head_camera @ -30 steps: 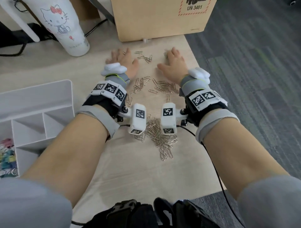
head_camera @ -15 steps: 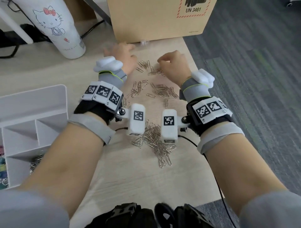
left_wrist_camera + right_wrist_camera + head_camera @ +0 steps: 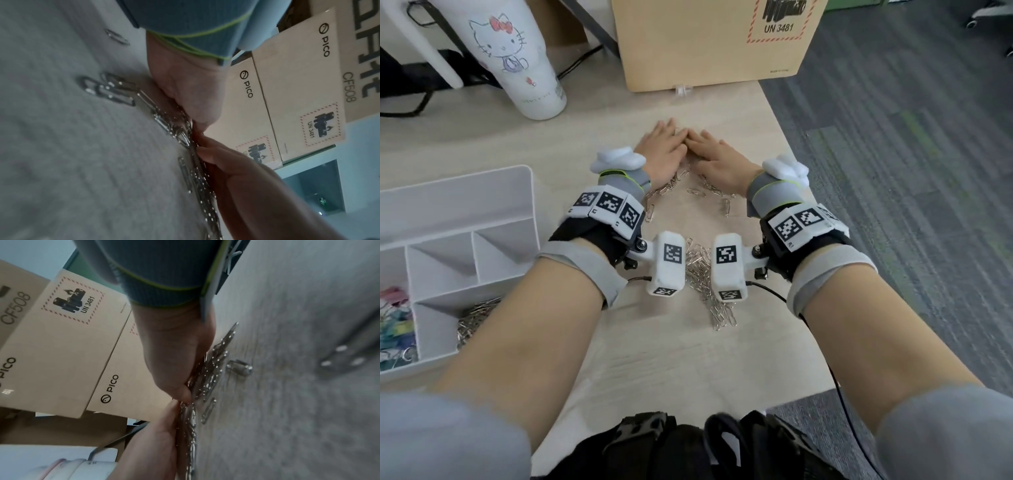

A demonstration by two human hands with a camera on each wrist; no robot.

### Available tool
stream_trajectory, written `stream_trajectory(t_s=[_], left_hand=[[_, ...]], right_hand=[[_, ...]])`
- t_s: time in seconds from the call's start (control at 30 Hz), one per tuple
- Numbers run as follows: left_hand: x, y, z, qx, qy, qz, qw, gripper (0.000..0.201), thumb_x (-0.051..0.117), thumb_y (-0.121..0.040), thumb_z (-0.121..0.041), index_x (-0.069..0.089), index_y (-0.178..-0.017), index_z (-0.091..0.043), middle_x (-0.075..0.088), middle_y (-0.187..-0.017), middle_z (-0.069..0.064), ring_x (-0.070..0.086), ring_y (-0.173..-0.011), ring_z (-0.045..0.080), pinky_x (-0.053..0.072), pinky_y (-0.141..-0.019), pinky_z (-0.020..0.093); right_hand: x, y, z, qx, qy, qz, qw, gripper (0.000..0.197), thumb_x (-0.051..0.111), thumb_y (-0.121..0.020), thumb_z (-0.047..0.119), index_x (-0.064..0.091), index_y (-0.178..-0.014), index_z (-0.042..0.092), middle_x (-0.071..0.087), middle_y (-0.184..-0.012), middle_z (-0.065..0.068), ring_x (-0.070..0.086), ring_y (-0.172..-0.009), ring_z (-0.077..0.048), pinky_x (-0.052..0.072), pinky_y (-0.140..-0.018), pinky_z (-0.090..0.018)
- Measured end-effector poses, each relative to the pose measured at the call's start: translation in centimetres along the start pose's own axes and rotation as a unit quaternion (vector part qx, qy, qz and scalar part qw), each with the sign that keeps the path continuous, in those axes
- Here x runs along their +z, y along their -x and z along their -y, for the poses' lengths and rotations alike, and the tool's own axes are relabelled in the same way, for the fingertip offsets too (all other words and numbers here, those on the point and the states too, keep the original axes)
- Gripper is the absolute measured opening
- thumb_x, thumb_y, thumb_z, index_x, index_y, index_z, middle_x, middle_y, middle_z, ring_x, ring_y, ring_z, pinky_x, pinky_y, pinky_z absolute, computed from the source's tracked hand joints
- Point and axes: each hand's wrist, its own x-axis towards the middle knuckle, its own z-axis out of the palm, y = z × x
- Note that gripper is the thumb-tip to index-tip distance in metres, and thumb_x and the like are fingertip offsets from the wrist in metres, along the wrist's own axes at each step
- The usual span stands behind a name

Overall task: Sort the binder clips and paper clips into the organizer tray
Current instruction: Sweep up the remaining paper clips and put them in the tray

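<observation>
Left hand [image 3: 661, 150] is lying flat on the desk [image 3: 599, 144], fingers straight and pressed together, angling inward so that its fingertips are meeting those of the right hand [image 3: 717, 159], which is lying likewise flat with straight fingers; together the two hands are forming a wedge. In the wrist views the inner edges of both hands are bearing against a ridge of silver paper clips [image 3: 180, 134] gathered along them on the desk. Nearer the body from the hands, a few loose paper clips are lying in the gap between the wrists, and a second heap of paper clips [image 3: 705, 287] is sitting further toward the body, partly under the two wrist-mounted camera housings. Left of the hands, well apart, the white organizer tray [image 3: 469, 205] is resting on the desk; one of its near compartments is holding paper clips, and the compartment at the picture's left edge is holding coloured binder clips [image 3: 393, 318]. Beyond the hands a cardboard box [image 3: 709, 44] marked UN 3481 is standing at the desk edge, with a white Hello Kitty tumbler [image 3: 517, 58] to its left.
</observation>
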Motion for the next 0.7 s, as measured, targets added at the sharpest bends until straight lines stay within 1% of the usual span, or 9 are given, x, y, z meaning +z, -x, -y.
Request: stream_trajectory(t_s=[0.1, 0.17, 0.23, 0.3, 0.43, 0.5, 0.53, 0.6, 0.7], left_hand=[[0.0, 2.0, -0.8, 0.001, 0.004, 0.023, 1.000, 0.047, 0.021, -0.101, -0.018, 0.014, -0.146, -0.010, 0.001, -0.158, 0.010, -0.002, -0.146, 0.026, 0.002, -0.118, 0.035], [0.4, 3.2, -1.4, -0.001, 0.013, 0.033, 0.999, 0.046, 0.020, -0.101, -0.016, 0.013, -0.146, -0.007, 0.002, -0.158, 0.010, -0.001, -0.146, 0.025, 0.001, -0.115, 0.028], [0.4, 4.5, -2.0, 0.005, 0.018, 0.032, 0.999, 0.046, 0.020, -0.101, -0.013, 0.014, -0.145, -0.004, 0.004, -0.157, 0.012, 0.001, -0.146, 0.025, -0.002, -0.109, 0.021], [0.4, 4.5, -1.8, 0.010, 0.036, 0.032, 0.999, 0.046, 0.022, -0.101, -0.013, 0.016, -0.145, -0.005, 0.007, -0.157, 0.011, 0.004, -0.146, 0.023, 0.001, -0.109, 0.021], [0.7, 6.4, -1.7, 0.005, 0.058, 0.023, 0.998, 0.044, 0.028, -0.100, -0.016, 0.027, -0.144, -0.013, 0.016, -0.156, 0.005, 0.009, -0.146, 0.020, 0.008, -0.114, 0.024], [3.1, 11.8, -1.7, 0.030, 0.057, 0.014, 0.998, 0.041, 0.031, -0.100, -0.019, 0.035, -0.141, -0.015, 0.024, -0.154, 0.005, 0.015, -0.145, 0.019, 0.011, -0.115, 0.025], [2.8, 11.8, -1.6, 0.046, 0.060, 0.006, 0.997, 0.040, 0.035, -0.099, -0.019, 0.039, -0.139, -0.016, 0.029, -0.152, 0.006, 0.019, -0.144, 0.018, 0.014, -0.115, 0.025], [3.0, 12.4, -1.6, 0.040, 0.069, -0.005, 0.997, 0.038, 0.043, -0.095, -0.017, 0.047, -0.133, -0.016, 0.041, -0.146, 0.008, 0.030, -0.140, 0.020, 0.022, -0.112, 0.025], [2.6, 12.9, -1.5, 0.034, 0.098, 0.004, 0.995, 0.036, 0.053, -0.088, -0.016, 0.057, -0.124, -0.015, 0.057, -0.132, 0.008, 0.048, -0.126, 0.023, 0.034, -0.104, 0.027]], right_hand=[[0.6, 1.7, 0.1, 0.003, -0.016, 0.005, 1.000, 0.058, 0.036, -0.097, 0.007, 0.016, -0.151, 0.012, 0.007, -0.159, -0.002, 0.003, -0.147, -0.023, 0.003, -0.116, -0.035], [1.2, 2.6, 0.0, 0.009, -0.017, 0.012, 1.000, 0.058, 0.037, -0.097, 0.007, 0.017, -0.151, 0.011, 0.007, -0.159, -0.003, 0.004, -0.147, -0.022, 0.004, -0.117, -0.035], [1.4, 3.7, 0.2, 0.000, -0.015, 0.004, 1.000, 0.056, 0.037, -0.097, 0.005, 0.019, -0.150, 0.009, 0.009, -0.159, -0.005, 0.008, -0.147, -0.023, 0.006, -0.118, -0.035], [1.3, 4.1, 0.4, -0.009, -0.031, -0.010, 0.999, 0.054, 0.037, -0.096, 0.000, 0.024, -0.148, 0.007, 0.015, -0.158, -0.007, 0.015, -0.145, -0.023, 0.009, -0.117, -0.033], [1.8, 6.0, 0.8, -0.012, -0.080, -0.028, 0.996, 0.051, 0.038, -0.092, -0.008, 0.035, -0.142, 0.000, 0.027, -0.153, -0.013, 0.026, -0.142, -0.026, 0.013, -0.112, -0.024], [5.2, 11.3, 1.5, -0.033, -0.093, -0.049, 0.994, 0.049, 0.039, -0.091, -0.007, 0.042, -0.139, 0.001, 0.031, -0.152, -0.012, 0.027, -0.142, -0.022, 0.012, -0.113, -0.021], [5.0, 11.3, 1.4, -0.036, -0.102, -0.056, 0.993, 0.047, 0.041, -0.090, -0.006, 0.046, -0.137, 0.001, 0.033, -0.151, -0.011, 0.029, -0.142, -0.020, 0.013, -0.113, -0.020], [5.4, 11.7, 1.2, -0.026, -0.106, -0.056, 0.992, 0.043, 0.044, -0.089, -0.003, 0.055, -0.130, 0.002, 0.041, -0.147, -0.009, 0.035, -0.138, -0.020, 0.018, -0.114, -0.023], [4.9, 11.7, 1.0, -0.001, -0.151, -0.057, 0.987, 0.038, 0.044, -0.088, -0.002, 0.063, -0.121, 0.002, 0.050, -0.140, -0.008, 0.045, -0.132, -0.018, 0.027, -0.113, -0.026]])
